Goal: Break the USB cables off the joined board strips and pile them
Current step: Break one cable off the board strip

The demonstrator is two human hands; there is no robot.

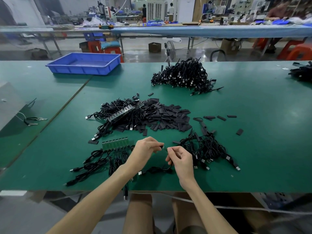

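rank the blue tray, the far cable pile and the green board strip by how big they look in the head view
1. blue tray and far cable pile: about alike in spread, too close to rank
2. green board strip: clearly smallest, though it lies nearest the camera

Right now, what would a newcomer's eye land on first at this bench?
First, the hands up front: the left hand and right hand pinch one black cable between them. Just left lies a green board strip with cables attached; beyond the hands, a heap of flat black pieces. Farther back sit a big tangled cable pile and, at left, a blue tray.
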